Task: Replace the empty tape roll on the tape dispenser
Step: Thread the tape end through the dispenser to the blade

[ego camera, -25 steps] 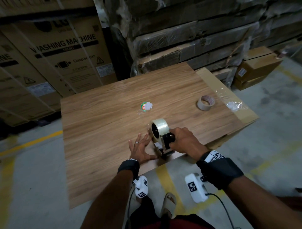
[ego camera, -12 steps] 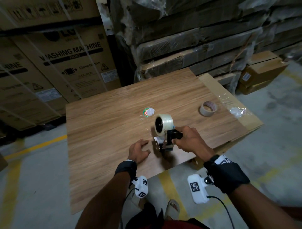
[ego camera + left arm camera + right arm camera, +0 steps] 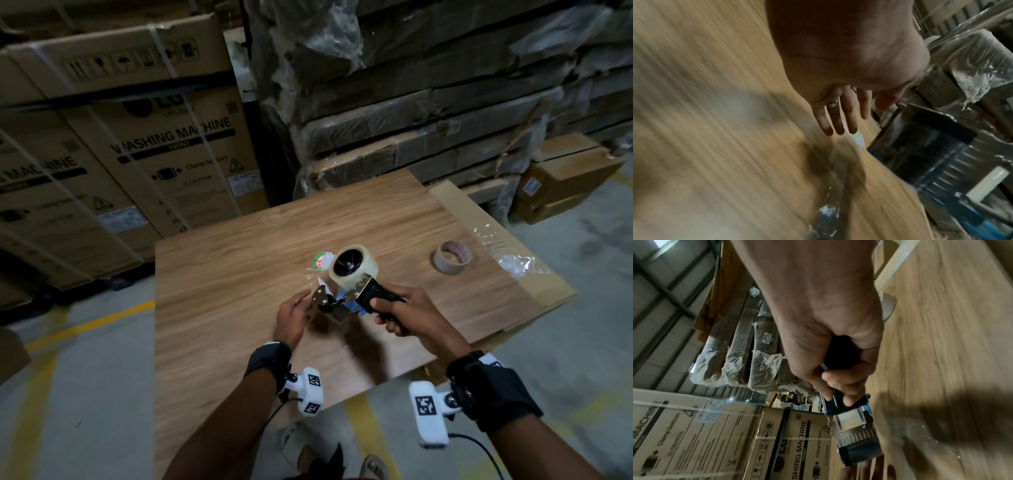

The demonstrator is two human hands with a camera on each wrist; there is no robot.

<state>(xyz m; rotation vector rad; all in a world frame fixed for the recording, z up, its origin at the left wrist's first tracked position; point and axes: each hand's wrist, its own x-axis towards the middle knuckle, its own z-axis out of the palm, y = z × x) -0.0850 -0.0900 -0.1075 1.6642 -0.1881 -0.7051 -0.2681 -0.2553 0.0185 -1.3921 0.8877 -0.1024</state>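
Observation:
My right hand grips the black handle of the tape dispenser and holds it tilted just above the wooden table. A full clear tape roll sits on its hub. In the right wrist view my fingers curl round the handle, with the dispenser's front end beyond them. My left hand is open beside the dispenser's metal front; contact is not clear. Its fingers are straight in the left wrist view, next to the toothed blade. The empty brown tape core lies at the right.
A round printed label with clear wrapping lies behind the dispenser. Crumpled plastic film sits on a cardboard sheet at the table's right edge. Washing machine cartons and wrapped stacks stand behind.
My right hand has lifted the dispenser off the table and tilted it. My left hand has left the table surface and risen to the dispenser's front end.

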